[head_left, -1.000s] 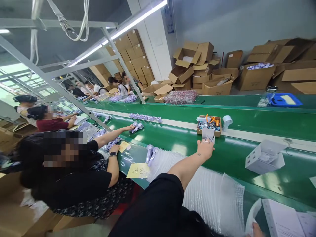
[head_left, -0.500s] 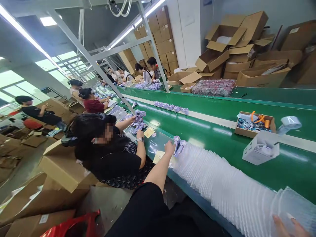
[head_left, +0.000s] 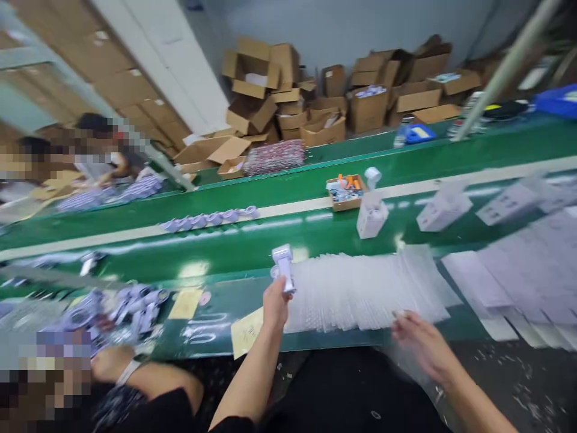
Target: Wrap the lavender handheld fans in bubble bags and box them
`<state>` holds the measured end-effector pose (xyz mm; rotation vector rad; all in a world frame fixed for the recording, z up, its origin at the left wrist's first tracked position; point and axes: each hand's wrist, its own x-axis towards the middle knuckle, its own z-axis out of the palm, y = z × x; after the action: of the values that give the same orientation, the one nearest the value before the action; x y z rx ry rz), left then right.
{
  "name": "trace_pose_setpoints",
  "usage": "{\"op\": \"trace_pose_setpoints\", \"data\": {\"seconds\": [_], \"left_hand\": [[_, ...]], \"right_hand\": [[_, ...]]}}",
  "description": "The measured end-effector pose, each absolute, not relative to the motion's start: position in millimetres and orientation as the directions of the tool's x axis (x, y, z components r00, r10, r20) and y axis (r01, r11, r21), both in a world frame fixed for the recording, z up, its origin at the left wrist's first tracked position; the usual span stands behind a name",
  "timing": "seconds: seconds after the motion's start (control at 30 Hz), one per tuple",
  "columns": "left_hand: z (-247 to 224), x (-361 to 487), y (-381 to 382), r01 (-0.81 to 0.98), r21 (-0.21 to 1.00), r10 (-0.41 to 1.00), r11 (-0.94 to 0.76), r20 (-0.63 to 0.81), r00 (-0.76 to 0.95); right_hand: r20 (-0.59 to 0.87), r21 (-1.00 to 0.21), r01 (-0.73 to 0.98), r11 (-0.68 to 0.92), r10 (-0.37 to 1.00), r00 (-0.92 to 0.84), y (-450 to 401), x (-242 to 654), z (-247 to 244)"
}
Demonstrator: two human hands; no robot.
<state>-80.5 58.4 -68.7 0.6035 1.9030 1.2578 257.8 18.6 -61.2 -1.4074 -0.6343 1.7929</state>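
Note:
My left hand (head_left: 275, 304) is closed round the handle of a lavender handheld fan (head_left: 283, 264), its head pointing up and away from me. It is just left of a long row of overlapping clear bubble bags (head_left: 342, 291) on the bench. At the right end of that row my right hand (head_left: 417, 340) pinches a translucent bubble bag (head_left: 408, 364), which hangs below the fingers and is smeared by motion. Part of a round lavender piece (head_left: 273, 273) shows behind the fan.
Yellow paper slips (head_left: 246, 332) lie left of the bags. White boxes (head_left: 372, 215) and a carton of parts (head_left: 346, 193) stand on the green belt, near a row of lavender fans (head_left: 210, 219). Flat white cartons (head_left: 527, 270) lie right. A co-worker's arm (head_left: 148, 376) is at left.
The view has swung right. My left hand has lifted a fan from beside the bags. My right hand has come off the row's near end with a bag in its fingers.

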Motion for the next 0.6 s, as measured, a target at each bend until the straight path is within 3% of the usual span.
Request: {"op": "trace_pose_setpoints", "data": {"seconds": [0.03, 0.1, 0.17, 0.23, 0.27, 0.37, 0.43, 0.5, 0.6], "left_hand": [[-64.6, -50.4, 57.0, -0.178, 0.928, 0.787, 0.326, -0.371, -0.492], [-58.4, 15.4, 49.8, -0.322, 0.874, 0.882, 0.363, -0.434, -0.185], [-56.3, 79.3, 43.7, -0.254, 0.837, 0.875, 0.484, -0.460, 0.151], [-58.5, 135.5, 47.3, -0.062, 0.831, 0.753, 0.553, -0.467, 0.463], [-60.9, 160.6, 54.0, 0.048, 0.840, 0.695, 0.540, -0.477, 0.538], [-71.2, 227.9, 88.3, 0.402, 0.882, 0.749, 0.245, -0.436, 0.499], [-80.2, 266.5, 113.1, 0.653, 0.751, 0.813, -0.098, -0.318, 0.488], [-90.7, 296.4, 131.8, 0.771, 0.545, 0.778, -0.330, -0.306, 0.549], [-105.7, 318.0, 147.0, 0.815, 0.435, 0.722, -0.383, -0.409, 0.558]], "right_hand": [[-0.607, -0.688, -0.390, -0.612, 0.780, -0.151, 15.5, 248.2, -59.0], [-0.579, -0.570, -0.596, -0.566, 0.791, -0.198, 16.0, 243.3, -57.6], [-0.527, -0.523, -0.716, -0.463, 0.836, -0.155, 20.8, 258.3, -57.4], [-0.527, -0.516, -0.764, -0.388, 0.847, -0.074, 24.6, 289.5, -57.9], [-0.548, -0.519, -0.774, -0.363, 0.836, -0.024, 24.9, 309.0, -58.6], [-0.628, -0.534, -0.791, -0.298, 0.766, 0.136, 16.4, 370.6, -63.7], [-0.680, -0.539, -0.797, -0.273, 0.699, 0.221, 5.2, 404.8, -68.9], [-0.727, -0.515, -0.804, -0.297, 0.648, 0.227, -6.3, 428.4, -74.7], [-0.764, -0.465, -0.799, -0.382, 0.628, 0.145, -17.1, 446.2, -82.7]]}}
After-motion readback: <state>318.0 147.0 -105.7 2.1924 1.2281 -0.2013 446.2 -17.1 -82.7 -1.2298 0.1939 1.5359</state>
